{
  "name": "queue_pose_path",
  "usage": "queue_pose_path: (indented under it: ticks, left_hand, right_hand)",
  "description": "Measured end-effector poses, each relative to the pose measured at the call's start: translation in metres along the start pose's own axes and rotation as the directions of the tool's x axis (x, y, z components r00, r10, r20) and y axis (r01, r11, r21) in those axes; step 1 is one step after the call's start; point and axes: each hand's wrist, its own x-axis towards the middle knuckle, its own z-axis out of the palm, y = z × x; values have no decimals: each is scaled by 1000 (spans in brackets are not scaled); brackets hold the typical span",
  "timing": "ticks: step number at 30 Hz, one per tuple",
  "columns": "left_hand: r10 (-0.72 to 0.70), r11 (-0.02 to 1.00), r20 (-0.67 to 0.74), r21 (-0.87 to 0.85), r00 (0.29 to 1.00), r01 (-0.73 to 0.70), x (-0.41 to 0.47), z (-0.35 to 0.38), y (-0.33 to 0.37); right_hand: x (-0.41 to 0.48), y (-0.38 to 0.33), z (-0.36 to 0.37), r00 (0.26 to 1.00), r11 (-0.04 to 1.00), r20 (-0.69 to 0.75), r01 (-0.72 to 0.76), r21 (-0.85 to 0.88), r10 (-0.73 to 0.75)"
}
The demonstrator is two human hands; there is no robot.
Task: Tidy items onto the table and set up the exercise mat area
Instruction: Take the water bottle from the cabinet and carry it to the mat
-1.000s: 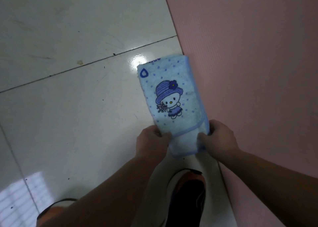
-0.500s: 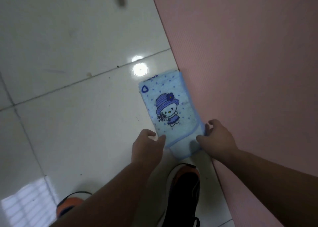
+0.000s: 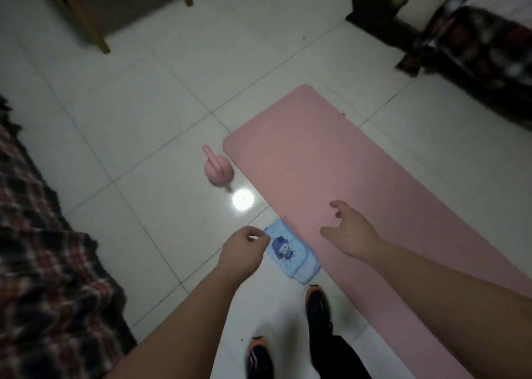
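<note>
Floor here is glossy white tile [image 3: 138, 137] with a bright lamp glare on it. A long pink foam exercise mat [image 3: 331, 160] lies flat, running diagonally across it. A small pink kettlebell [image 3: 218, 170] stands just beside the mat's far-left corner, and a folded light-blue cartoon towel [image 3: 288, 252] lies right along its left edge, nearer in.

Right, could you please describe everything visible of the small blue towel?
The blue towel looks like terry cloth, folded into a narrow oblong, pale blue with dark dots, darker edging and a cartoon figure in a purple hat. It lies flat on the white tile floor, along the left edge of the pink exercise mat. The left hand is at its side; contact unclear.
</note>
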Motion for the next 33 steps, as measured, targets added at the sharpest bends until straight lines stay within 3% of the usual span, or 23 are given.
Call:
queue_pose_path:
  ticks: [4,9,12,16,19,22,27,33]
  left_hand:
    - [150,985,111,72,982,-159,-92,-4,79]
    - [304,936,303,80,903,-342,-196,61,152]
    - [380,897,458,30,804,-441,-269,131,172]
    - [401,853,627,11,668,-522,-366,246,167]
    - [381,794,728,58,570,-605,-441,339,149]
    - [336,779,824,29,456,-627,-527,436,122]
    - [216,807,920,21,328,-590,-658,558,63]
    - [79,790,980,51,184,-611,-774,673,15]
  right_hand:
    - [-115,-13,-65,985,978,-163,-29,207,63]
    - [-246,41,-131,927,907,-314,-60,416,205]
    - [-327,105,-164,833,807,-421,-50,589,359]
    - [-433,219,-182,650,673,-519,17,740,555]
    - [-519,324,-175,542,585,-480,-26,810,689]
    - [-615,428,-159,382,422,-389,-4,907,839]
    - [-736,534,-143,191,167,-227,286,943,955]
    - [-828,621,-153,97,95,-180,565,820,979]
